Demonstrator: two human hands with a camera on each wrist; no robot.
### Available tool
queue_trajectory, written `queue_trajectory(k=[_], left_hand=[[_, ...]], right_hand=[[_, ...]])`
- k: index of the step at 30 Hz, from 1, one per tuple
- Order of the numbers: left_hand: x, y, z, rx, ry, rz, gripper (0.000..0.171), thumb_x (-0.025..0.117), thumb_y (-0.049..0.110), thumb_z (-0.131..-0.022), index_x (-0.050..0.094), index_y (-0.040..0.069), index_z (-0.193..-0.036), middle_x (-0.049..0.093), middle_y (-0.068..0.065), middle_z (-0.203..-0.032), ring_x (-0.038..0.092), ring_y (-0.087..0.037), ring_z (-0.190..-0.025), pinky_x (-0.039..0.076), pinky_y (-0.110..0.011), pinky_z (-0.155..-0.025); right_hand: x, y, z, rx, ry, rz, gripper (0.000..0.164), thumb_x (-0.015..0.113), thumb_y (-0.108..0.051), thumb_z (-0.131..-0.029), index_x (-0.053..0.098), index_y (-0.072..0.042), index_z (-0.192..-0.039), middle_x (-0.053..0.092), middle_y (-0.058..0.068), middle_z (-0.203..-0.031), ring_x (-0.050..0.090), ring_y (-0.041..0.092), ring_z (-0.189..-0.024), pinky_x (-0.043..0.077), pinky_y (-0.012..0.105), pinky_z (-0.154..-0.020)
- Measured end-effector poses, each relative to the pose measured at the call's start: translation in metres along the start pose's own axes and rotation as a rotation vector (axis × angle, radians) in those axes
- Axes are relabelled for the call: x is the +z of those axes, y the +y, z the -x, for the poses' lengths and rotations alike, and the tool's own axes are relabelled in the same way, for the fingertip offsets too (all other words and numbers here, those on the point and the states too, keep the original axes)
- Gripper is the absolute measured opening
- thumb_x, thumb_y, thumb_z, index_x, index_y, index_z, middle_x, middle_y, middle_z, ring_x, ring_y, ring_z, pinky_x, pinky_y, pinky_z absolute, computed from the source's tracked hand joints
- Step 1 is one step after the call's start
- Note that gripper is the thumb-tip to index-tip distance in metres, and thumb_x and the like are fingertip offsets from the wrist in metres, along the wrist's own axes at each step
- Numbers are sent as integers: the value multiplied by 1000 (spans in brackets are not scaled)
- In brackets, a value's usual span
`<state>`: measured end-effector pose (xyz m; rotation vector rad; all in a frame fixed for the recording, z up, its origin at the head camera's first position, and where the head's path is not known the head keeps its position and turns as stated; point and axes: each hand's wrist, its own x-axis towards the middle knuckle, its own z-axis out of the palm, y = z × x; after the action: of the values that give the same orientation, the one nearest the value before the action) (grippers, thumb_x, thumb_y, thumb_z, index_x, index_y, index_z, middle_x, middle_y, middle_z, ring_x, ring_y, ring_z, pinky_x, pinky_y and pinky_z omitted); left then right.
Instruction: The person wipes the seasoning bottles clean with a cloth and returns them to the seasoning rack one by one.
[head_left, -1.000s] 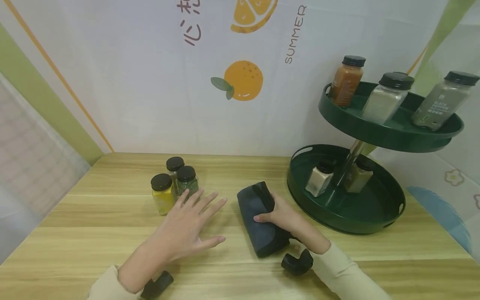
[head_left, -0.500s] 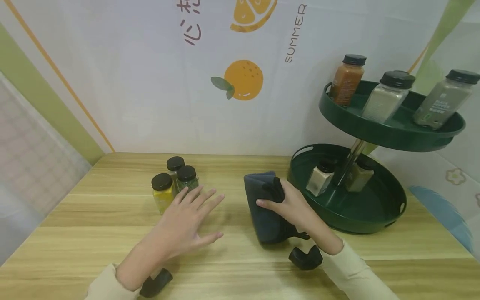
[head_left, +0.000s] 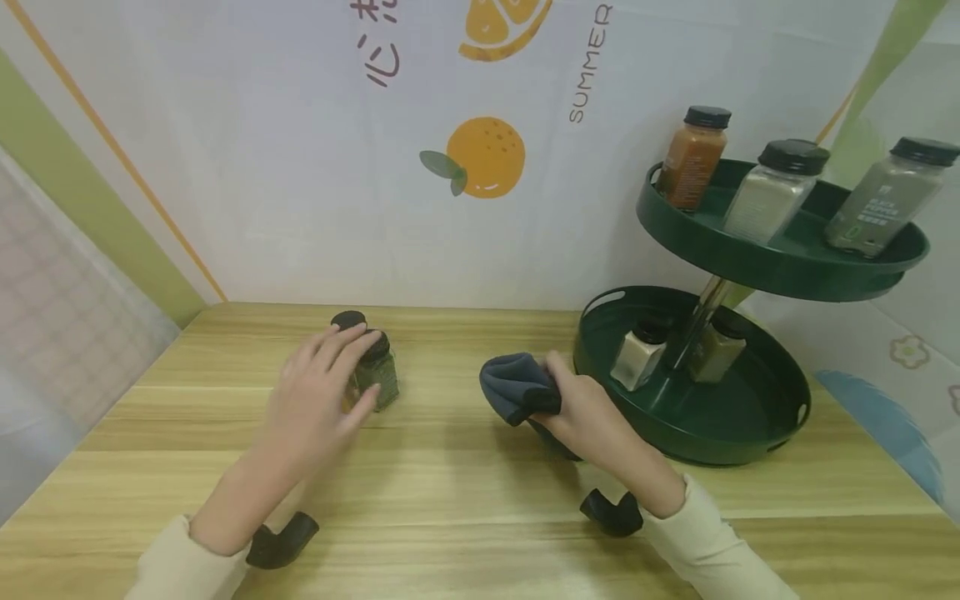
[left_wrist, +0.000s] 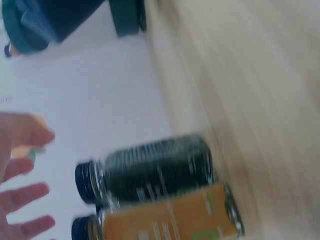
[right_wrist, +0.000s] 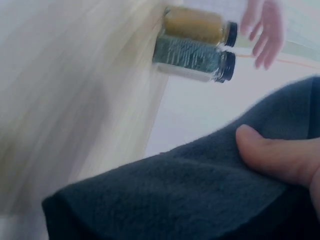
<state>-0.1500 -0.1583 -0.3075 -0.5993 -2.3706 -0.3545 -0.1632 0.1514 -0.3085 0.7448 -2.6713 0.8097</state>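
Observation:
My left hand (head_left: 311, 404) hovers over the jar group at left, fingers spread and slightly bent. The left wrist view shows its fingertips apart from the black caps. A jar of green herbs (head_left: 380, 382) stands beside a jar of yellow spice (left_wrist: 167, 220), which the hand mostly covers in the head view. Behind them, the black cap of a third jar (head_left: 347, 319) shows. My right hand (head_left: 592, 417) grips a folded dark blue-grey cloth (head_left: 517, 385) with black edging, raised above the table. In the right wrist view the thumb presses on the cloth (right_wrist: 175, 190).
A green two-tier round tray stand (head_left: 780, 271) stands at right. Its top tier bears an orange-brown spice jar (head_left: 693, 167), a pale jar (head_left: 768, 204) and a black pepper jar (head_left: 877, 208). Two more jars sit in the lower tier. A printed curtain hangs behind the wooden table (head_left: 450, 517).
My left hand has moved left, over the jars, covering the yellow one. My right hand has lifted the cloth off the table and turned it, its folded end now facing the camera.

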Motion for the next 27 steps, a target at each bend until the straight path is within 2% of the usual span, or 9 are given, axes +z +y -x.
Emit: queue_trajectory(k=[3,6,9,10,12,15,19,23,27], left_hand=[[-9,-14,-1,-144,-59,125,66,68,18,-79,39,4,-136,44,-23,-133,38,-46,-121,31,-61,-97],[-16,-31,0,-292,-267,311,84,68,20,-81,17,-1,-144,27,-33,-141,26,-53,-126,25,-67,-99],[-18,-50,6,-400,-484,504,99,66,23,-84,-7,-4,-145,6,-41,-144,19,-61,-125,25,-70,-97],[-17,-56,8,-430,-542,558,102,66,24,-85,-11,-4,-144,4,-42,-143,19,-62,-125,28,-69,-96],[-13,-64,12,-475,-601,645,99,65,26,-86,-9,-3,-145,8,-41,-143,24,-62,-123,32,-68,-94],[-5,-74,18,-513,-639,701,85,63,29,-87,9,-4,-145,27,-36,-141,33,-56,-124,39,-61,-94],[6,-80,23,-513,-611,695,68,63,30,-88,30,-4,-137,46,-28,-131,47,-45,-117,47,-48,-88],[12,-81,25,-526,-553,673,65,66,32,-85,37,-1,-134,51,-25,-127,52,-38,-111,48,-40,-82],[8,-81,25,-561,-513,647,67,69,35,-82,40,3,-134,52,-23,-127,51,-40,-114,48,-44,-84]], right_hand=[[-1,-1,0,-25,-19,57,50,75,-9,-75,47,-7,-116,68,13,-94,61,16,-70,48,29,-61],[-2,-3,0,-37,-39,84,49,74,-9,-77,49,-7,-119,68,12,-98,63,18,-74,49,32,-64],[-3,-3,1,-55,-54,115,44,73,-9,-78,52,-9,-116,69,9,-95,63,17,-75,49,32,-64],[-3,-3,1,-59,-58,125,43,73,-10,-78,53,-9,-115,69,8,-94,63,17,-75,49,32,-65],[-2,-3,2,-69,-63,140,40,74,-10,-77,53,-10,-112,68,7,-91,61,15,-72,48,31,-63],[-1,-3,1,-72,-71,149,39,74,-11,-77,52,-11,-109,68,6,-86,59,13,-69,46,29,-60],[0,-3,2,-58,-69,154,40,75,-11,-76,52,-11,-110,67,5,-84,59,13,-68,46,29,-59],[0,-1,3,-52,-66,147,40,75,-10,-76,53,-10,-109,67,5,-85,59,13,-69,45,29,-59],[0,-1,1,-63,-70,142,38,74,-12,-77,53,-9,-109,67,5,-86,58,13,-69,45,29,-60]])
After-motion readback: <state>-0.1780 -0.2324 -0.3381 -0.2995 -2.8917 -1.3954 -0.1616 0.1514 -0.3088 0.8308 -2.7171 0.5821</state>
